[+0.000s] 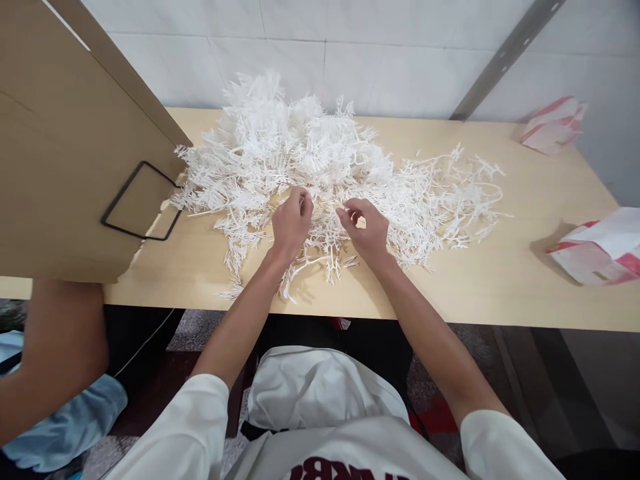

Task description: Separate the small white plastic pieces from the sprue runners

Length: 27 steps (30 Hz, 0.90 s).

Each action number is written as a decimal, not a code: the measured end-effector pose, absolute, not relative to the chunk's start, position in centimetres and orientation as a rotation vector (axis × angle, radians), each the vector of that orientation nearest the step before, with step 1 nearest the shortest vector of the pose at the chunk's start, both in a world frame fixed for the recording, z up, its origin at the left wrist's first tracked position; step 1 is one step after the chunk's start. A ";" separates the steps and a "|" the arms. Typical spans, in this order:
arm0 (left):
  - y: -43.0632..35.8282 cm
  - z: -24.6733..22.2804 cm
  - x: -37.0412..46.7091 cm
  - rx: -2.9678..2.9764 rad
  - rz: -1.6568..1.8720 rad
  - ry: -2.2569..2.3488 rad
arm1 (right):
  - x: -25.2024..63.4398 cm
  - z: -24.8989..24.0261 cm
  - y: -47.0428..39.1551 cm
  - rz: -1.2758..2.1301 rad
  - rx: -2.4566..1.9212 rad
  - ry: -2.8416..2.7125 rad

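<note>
Mostly, white branched pieces (310,147) heaped beyond fingers (355,205).

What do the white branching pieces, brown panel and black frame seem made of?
White branching pieces: probably plastic, slightly glossy; their thin stems look moulded.
Brown panel: likely cardboard, matte, with a ragged pale edge.
Black frame: metal wire or plastic, unclear; thin, dull-looking, bent corners.

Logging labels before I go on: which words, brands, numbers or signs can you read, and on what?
Shirt: dark-red lettering, cut off at the lower edge; too partial to read.
Far packet: no readable text.
Near packet: no readable text.
Cardboard: none visible.
</note>
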<state>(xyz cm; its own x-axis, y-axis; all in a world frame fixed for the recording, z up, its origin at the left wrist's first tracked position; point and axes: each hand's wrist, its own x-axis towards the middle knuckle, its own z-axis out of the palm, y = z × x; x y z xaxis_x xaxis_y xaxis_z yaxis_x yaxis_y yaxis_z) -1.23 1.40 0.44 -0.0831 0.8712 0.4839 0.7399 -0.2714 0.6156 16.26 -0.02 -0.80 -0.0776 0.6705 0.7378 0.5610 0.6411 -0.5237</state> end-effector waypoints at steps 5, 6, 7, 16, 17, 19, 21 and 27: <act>0.7 0.5 -0.4 2.130 1.219 1.501 | 17.1 -0.7 0.9 0.187 -1.089 -1.706; 0.7 0.5 -0.3 2.156 1.214 1.435 | 17.2 -0.7 1.0 0.180 -1.105 -1.695; 0.7 0.4 -0.3 2.179 1.206 1.370 | 17.4 -0.7 1.0 0.165 -1.131 -1.675; 0.7 -0.2 -0.3 2.150 1.156 1.001 | 16.9 -0.5 0.8 0.290 -0.982 -1.892; 0.6 -0.2 -0.3 2.147 1.157 0.985 | 16.8 -0.7 0.8 0.291 -0.959 -1.949; 0.4 0.1 -0.3 2.145 1.151 0.935 | 16.6 -0.8 0.8 0.310 -0.957 -2.005; 0.2 0.4 -0.3 2.152 1.149 0.884 | 16.6 -0.7 0.7 0.349 -0.995 -1.987; 0.2 0.3 0.0 2.104 1.160 0.959 | 17.3 0.6 0.0 0.441 -1.150 -1.558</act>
